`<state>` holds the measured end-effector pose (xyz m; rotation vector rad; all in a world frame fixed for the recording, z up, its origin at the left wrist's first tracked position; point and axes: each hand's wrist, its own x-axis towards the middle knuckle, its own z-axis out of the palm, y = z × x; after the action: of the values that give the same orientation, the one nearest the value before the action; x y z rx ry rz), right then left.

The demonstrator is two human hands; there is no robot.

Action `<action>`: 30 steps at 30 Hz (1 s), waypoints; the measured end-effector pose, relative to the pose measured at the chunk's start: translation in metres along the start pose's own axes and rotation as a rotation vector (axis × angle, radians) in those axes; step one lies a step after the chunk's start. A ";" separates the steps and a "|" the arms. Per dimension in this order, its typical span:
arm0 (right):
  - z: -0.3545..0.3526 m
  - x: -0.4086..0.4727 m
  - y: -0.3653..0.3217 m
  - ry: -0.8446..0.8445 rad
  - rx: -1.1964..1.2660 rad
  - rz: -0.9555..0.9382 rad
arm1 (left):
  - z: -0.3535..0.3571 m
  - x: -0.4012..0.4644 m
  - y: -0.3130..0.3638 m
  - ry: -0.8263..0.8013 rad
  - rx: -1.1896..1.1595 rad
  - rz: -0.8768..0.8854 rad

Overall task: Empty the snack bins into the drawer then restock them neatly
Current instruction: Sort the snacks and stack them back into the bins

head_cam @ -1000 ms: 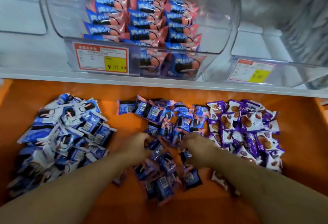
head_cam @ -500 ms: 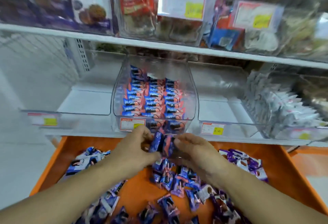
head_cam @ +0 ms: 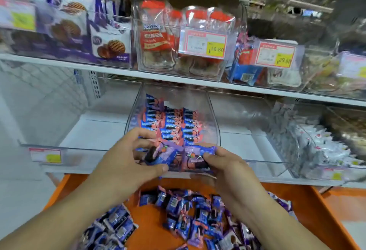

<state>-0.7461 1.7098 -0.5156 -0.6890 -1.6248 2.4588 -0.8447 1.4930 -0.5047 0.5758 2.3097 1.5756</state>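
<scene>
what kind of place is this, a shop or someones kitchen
Most likely a shop's snack aisle: clear bins of wrapped snacks on white shelves, printed price tags on the bin fronts, and an orange stock drawer below.

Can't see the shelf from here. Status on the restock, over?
Left hand and right hand each hold blue packets at the clear bin front. Bin part filled in rows. More packets loose in orange drawer. Nothing blocking.

Two bare forearms, no sleeves, left hand (head_cam: 126,162), right hand (head_cam: 227,168)
</scene>
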 end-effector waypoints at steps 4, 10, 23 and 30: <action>0.002 0.010 -0.008 -0.012 -0.101 -0.052 | -0.007 0.017 -0.002 0.027 0.062 0.031; 0.011 0.016 -0.006 -0.097 -0.155 -0.074 | -0.008 0.024 -0.005 -0.035 0.116 0.037; 0.017 0.015 0.002 0.040 -0.368 -0.202 | -0.023 0.029 -0.016 0.005 -0.037 -0.028; 0.024 0.008 0.000 -0.054 -0.372 -0.186 | -0.030 0.029 -0.012 0.053 0.046 0.084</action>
<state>-0.7643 1.6922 -0.5100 -0.4850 -2.0896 2.0864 -0.8854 1.4784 -0.5049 0.6572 2.3958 1.5970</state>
